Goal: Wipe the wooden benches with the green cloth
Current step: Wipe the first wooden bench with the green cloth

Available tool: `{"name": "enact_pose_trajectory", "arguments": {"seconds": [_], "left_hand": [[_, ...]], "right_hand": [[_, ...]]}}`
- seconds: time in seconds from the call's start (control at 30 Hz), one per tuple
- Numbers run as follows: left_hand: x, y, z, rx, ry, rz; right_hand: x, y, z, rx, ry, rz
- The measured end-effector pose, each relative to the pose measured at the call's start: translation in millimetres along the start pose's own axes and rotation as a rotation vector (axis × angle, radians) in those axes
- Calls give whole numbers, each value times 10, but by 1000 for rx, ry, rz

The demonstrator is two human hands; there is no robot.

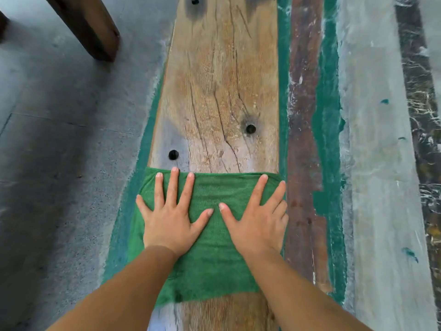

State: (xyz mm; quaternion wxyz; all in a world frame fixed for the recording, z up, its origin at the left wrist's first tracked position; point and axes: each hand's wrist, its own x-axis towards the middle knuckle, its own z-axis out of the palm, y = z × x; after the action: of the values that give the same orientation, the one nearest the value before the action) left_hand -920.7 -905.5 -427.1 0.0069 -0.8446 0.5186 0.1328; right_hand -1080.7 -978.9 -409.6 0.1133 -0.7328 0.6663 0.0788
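Grey concrete floor (59, 139) fills the left side, and a long weathered wooden tabletop (222, 80), cracked along its grain, runs straight away from the person through the middle of the view. Just to its right lie lengthwise bands of worn green paint (328, 139) with a brown strip (301, 115) between them, then a pale ledge (372, 139) and a dark veined stone strip (420, 91) at the far right. The green cloth (212, 254) lies flat across the near part of the tabletop, covering its full width and hanging a little over the left edge. A dark wooden beam (90, 27) stands on the floor at the upper left, well apart from the cloth. Both bare forearms reach in from the bottom. The left grip (169, 218) is spread wide, palm down on the cloth, its middle fingertip just past the cloth's far edge onto bare wood. The right grip (257, 220) is also spread flat on the cloth, its outer fingers at the cloth's right edge, and the two thumbs almost meet. Three small dark holes mark the wood: one (173, 154) just beyond the left fingertips, one (250, 129) a little farther, one (195, 1) at the far end
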Motion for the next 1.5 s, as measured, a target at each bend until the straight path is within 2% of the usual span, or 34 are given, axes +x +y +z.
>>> {"name": "enact_pose_trajectory", "arguments": {"seconds": [0.27,0.7,1.13,1.5], "left_hand": [[1317,161,-302,-25,-8,7],[2747,291,-617,-23,12,32],[4412,471,-921,-29,74,5],[5549,541,-1220,-64,52,11]], "right_hand": [[1262,-393,-360,-41,39,18],[2525,-796,-694,-26,32,38],[4240,-1271,-1089,-28,82,-56],[5350,-1707,-1407,-51,53,-14]]}}
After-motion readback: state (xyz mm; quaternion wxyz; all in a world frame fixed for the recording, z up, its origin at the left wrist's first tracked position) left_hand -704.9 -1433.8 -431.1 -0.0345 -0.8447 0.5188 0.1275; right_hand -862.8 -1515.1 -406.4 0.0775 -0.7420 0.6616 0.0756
